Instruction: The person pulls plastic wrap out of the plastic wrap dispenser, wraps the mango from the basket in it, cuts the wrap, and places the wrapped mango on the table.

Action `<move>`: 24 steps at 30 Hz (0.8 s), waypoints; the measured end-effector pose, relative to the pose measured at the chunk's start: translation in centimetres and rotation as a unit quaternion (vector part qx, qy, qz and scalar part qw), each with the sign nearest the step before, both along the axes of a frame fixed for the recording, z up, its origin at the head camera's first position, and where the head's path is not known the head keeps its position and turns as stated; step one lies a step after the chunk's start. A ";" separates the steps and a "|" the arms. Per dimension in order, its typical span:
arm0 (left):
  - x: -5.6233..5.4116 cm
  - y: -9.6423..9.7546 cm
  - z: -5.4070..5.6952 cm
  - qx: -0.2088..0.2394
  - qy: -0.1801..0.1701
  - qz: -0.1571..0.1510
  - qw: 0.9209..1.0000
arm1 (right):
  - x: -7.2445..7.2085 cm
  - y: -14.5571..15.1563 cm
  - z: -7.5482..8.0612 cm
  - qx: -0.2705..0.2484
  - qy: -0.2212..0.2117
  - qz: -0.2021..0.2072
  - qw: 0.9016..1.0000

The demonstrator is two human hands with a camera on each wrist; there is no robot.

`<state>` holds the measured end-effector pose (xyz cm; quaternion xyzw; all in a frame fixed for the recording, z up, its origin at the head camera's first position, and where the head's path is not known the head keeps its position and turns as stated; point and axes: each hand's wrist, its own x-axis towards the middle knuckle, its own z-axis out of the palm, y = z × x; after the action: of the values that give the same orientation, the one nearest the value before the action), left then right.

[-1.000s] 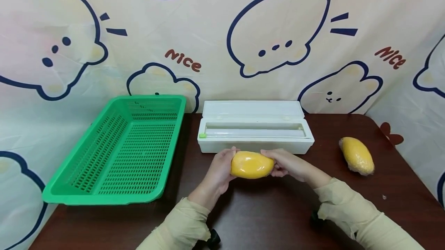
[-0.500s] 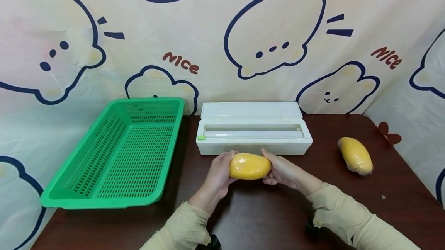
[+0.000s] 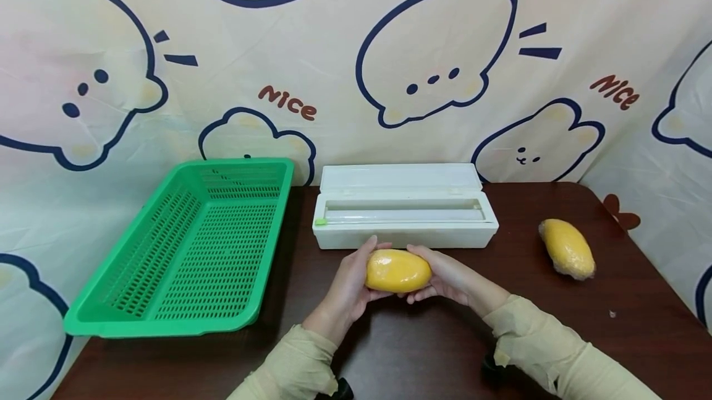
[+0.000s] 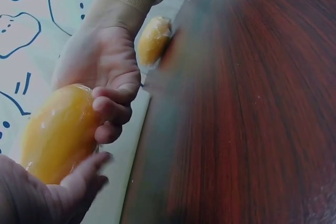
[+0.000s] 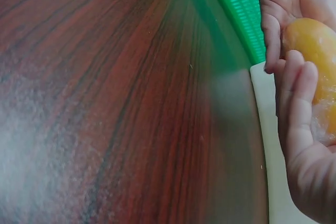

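Observation:
Both hands hold a yellow mango (image 3: 398, 271) wrapped in clear film, raised in front of the white wrap dispenser. My left hand (image 3: 347, 282) grips its left end, thumb on the far side and fingers beneath. At the other end, my right hand (image 3: 449, 276) has its thumb along the top edge and its fingers curled under. In the right wrist view crinkled film shows on the mango (image 5: 315, 51) beside the right fingers (image 5: 302, 98). A second wrapped mango (image 3: 567, 248) lies on the table at the right.
The white dispenser (image 3: 406, 237) stands at the back with its lid raised, a film roll inside and a green slider at its left. A green perforated basket (image 3: 167, 329) sits at the left of the dark wooden table (image 3: 423, 350). A printed cloth (image 3: 334, 47) hangs behind.
The right hand has shifted left along the mango, its fingers now further underneath. The mango sits slightly lower and further left in view. The whole head view has shifted a little.

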<state>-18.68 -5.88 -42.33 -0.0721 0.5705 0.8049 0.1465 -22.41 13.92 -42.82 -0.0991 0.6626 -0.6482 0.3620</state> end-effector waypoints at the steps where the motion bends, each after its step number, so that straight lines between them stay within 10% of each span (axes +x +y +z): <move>1: 0.0 0.0 0.0 0.000 -0.002 -0.001 1.000 | 0.0 0.0 0.0 0.004 0.005 0.004 1.000; 24: 0.2 -0.6 0.5 0.047 -0.028 -0.026 0.998 | -0.6 0.6 0.0 0.002 -0.023 0.071 0.997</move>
<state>-18.46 -6.50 -41.82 -0.0723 0.5298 0.8242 0.1865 -23.03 14.55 -42.84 -0.1301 0.6465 -0.6215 0.4229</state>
